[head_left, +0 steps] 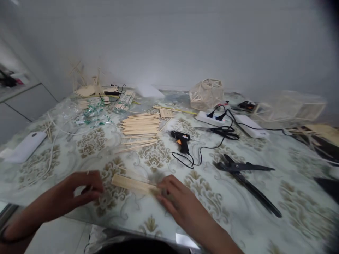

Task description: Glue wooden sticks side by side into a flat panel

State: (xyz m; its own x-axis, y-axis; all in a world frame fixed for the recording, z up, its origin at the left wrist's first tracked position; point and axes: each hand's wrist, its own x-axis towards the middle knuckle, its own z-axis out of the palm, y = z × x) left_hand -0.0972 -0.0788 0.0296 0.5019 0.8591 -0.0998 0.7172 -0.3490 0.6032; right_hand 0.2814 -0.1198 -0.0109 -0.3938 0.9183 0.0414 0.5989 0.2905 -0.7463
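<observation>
Head view: two hands working a flat strip of sticks at the table's near edge

Head view, hands. Flat strip of pale wooden sticks [134, 184] is lying on the near part of the patterned tablecloth [265, 225], running left to right between both hands.
- Left hand [84, 188] is hovering just beside the strip's left end, fingers curled together. Motion blur is hiding whether it is pinching anything; cannot tell.
- Right hand [176, 201] is touching the strip's right end with its fingertips. Whether it is pinching or only pressing down, cannot tell.

Handling, as a judgement: the strip is looking thin and light, so it is calling for even pressure from both ends, flat against the cloth, with no lifting of one end alone.

Head view, surroundings.
- Loose pile of pale wooden sticks [140, 124] is sitting mid-table, well behind the hands.
- Black hot-glue gun with orange trigger [181, 138] is resting beyond the right hand, its cord looping nearer.
- Long black shears [246, 176] are lying to the right, apart from the strip.
- White power strip [212, 118] and a faceted lattice of pale sticks [206, 92] are standing further back.
- White oblong block [26, 145] is lying at far left.

Nothing is lying between the hands and the strip; the glue-gun cord is the nearest snag.
</observation>
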